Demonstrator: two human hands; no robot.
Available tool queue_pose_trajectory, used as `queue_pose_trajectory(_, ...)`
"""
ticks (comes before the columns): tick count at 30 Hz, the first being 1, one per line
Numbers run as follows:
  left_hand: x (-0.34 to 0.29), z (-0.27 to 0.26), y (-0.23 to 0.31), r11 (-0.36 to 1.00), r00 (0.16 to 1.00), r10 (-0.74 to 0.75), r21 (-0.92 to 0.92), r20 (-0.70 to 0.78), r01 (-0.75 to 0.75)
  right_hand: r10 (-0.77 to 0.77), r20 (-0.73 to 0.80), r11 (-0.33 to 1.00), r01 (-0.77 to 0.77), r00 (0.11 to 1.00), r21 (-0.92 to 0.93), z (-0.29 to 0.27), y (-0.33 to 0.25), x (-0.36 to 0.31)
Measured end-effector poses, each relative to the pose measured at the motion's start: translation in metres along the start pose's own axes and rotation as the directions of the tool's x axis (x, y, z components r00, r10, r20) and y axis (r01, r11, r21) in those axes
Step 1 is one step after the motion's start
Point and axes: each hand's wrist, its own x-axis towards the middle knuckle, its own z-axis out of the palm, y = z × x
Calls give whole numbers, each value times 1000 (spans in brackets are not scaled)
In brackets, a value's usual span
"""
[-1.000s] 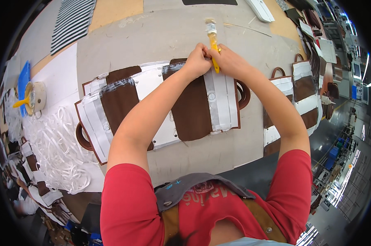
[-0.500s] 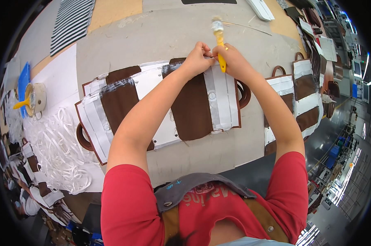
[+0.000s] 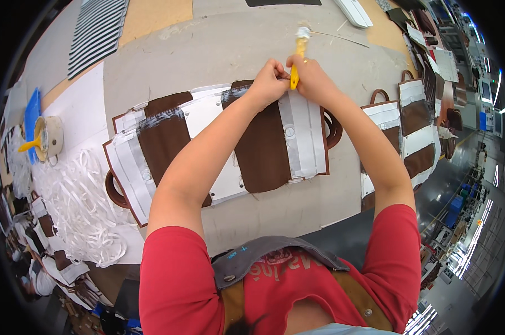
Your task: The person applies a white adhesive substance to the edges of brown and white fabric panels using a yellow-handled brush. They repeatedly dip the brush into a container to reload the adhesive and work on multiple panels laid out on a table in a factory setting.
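An unfinished bag piece [image 3: 208,125] lies flat before me, white with brown patches, brown edging and a brown looped handle at each end. Whitish smears run along the far edges of its brown patches. In my right hand [image 3: 315,82] is a yellow-handled brush [image 3: 299,51], its whitened bristles pointing away from me. My left hand [image 3: 268,84] pinches at the far edge of the bag piece, close beside the brush handle. A dark bit of edge shows at its fingertips, which are partly hidden.
At left, a pale pot [image 3: 53,135] holds another yellow-handled brush [image 3: 30,144], near a blue tray [image 3: 32,111]. A heap of white ribbon [image 3: 79,201] lies nearer me. More bag pieces [image 3: 415,120] lie at right. Striped fabric [image 3: 98,36] is at far left.
My right hand has shifted slightly, apart from the left fingertips, and the brush's bristles have swung a little to the right. My left hand stays at the far edge.
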Motion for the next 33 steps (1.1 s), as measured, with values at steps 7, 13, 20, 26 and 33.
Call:
queue_pose_trajectory(7, 0, -2, 5, 989, 996, 68, 125, 51, -74, 61, -320, 979, 6, 945, 203, -33, 16, -14)
queue_pose_trajectory(13, 12, -1, -3, 955, 995, 98, 281, -2, -93, -14, -338, 998, -7, 941, -62, -69, 5, -35)
queue_pose_trajectory(20, 11, 2, 14, 993, 996, -65, 106, 54, 59, 180, -219, 922, -87, 959, 377, -72, -10, -46)
queue_pose_trajectory(26, 19, 7, 8, 858, 974, 189, 461, 123, -225, 325, -243, 825, -149, 914, 545, -74, -17, -48)
queue_pose_trajectory(33, 23, 24, 5, 665, 920, 371, 655, 128, -360, 378, -459, 859, -118, 804, 499, -6, 2, -69)
